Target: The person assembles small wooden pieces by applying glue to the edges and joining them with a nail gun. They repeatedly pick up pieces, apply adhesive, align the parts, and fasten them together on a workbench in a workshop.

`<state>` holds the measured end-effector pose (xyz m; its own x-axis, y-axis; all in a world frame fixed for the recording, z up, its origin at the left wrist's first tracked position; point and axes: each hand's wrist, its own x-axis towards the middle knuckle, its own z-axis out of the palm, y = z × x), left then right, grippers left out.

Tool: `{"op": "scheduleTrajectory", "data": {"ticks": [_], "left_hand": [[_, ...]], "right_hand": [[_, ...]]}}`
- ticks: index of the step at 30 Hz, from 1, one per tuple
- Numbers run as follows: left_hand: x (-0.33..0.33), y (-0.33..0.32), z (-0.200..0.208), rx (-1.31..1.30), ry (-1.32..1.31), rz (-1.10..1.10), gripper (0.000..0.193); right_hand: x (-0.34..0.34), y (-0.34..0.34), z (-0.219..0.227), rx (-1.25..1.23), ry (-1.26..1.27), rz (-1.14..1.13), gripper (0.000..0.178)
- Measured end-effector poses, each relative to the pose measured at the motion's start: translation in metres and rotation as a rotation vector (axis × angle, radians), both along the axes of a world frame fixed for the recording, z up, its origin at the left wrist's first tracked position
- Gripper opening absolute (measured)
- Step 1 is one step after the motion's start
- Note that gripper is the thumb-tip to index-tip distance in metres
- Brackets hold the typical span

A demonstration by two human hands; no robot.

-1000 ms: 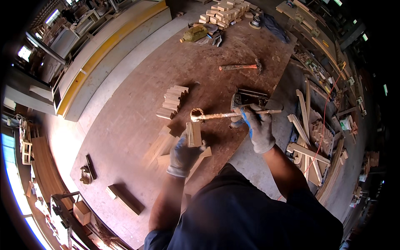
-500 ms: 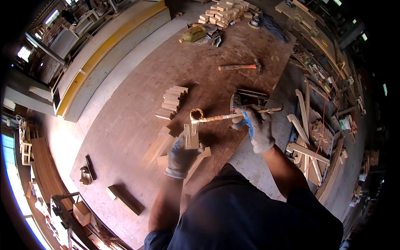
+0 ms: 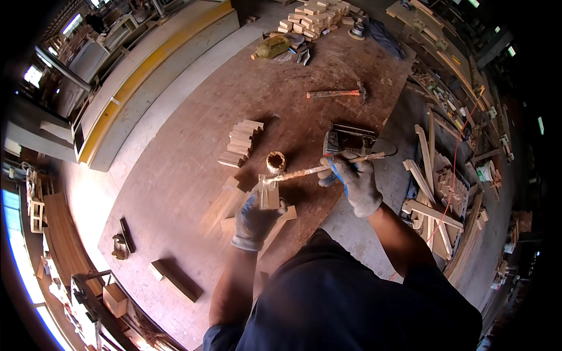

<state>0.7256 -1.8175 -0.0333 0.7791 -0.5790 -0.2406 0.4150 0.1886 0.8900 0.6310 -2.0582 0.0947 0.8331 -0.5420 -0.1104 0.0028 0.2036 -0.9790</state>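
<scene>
My left hand [image 3: 255,223], in a grey and blue work glove, is closed round a short wooden block [image 3: 268,193]. The block's upper end carries pale, wet-looking streaks. In my gloved right hand [image 3: 355,182] is a thin stick [image 3: 302,173], held slantwise with its whitish, crusted tip at the block's upper end. Just beyond that tip stands a small round pot [image 3: 276,161] with a crusted brown rim. Past my right hand, a dark boxy tool [image 3: 345,138] lies near the table's right edge, partly hidden by the glove.
On the brown worktable [image 3: 193,175] lie a row of notched blocks [image 3: 241,143], a hammer [image 3: 335,93], a loose block [image 3: 175,281] and a clamp-like metal tool [image 3: 122,243]. A wood pile [image 3: 313,19] is at the far end. Timber offcuts [image 3: 430,193] and a red hose [image 3: 455,169] lie right.
The stick's tip has moved from beside the pot's rim down onto the upper end of the block. My right hand has shifted slightly left and down; my left hand stays put.
</scene>
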Motion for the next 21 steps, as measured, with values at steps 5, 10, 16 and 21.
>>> {"op": "scheduleTrajectory", "data": {"ticks": [5,10,16,21], "left_hand": [[0.000,0.004,-0.002,-0.135,0.091,0.016,0.049],[0.000,0.003,0.000,-0.025,-0.051,-0.008,0.052],[0.002,0.002,-0.004,-0.233,0.089,0.018,0.051],[0.002,-0.002,0.007,0.085,-0.147,0.039,0.050]], "right_hand": [[0.002,-0.002,0.001,-0.021,-0.078,-0.040,0.019],[-0.007,-0.007,0.006,-0.037,-0.035,0.083,0.020],[-0.004,-0.008,0.004,-0.094,-0.059,-0.002,0.019],[-0.011,-0.001,0.023,-0.206,-0.120,0.131,0.019]]}}
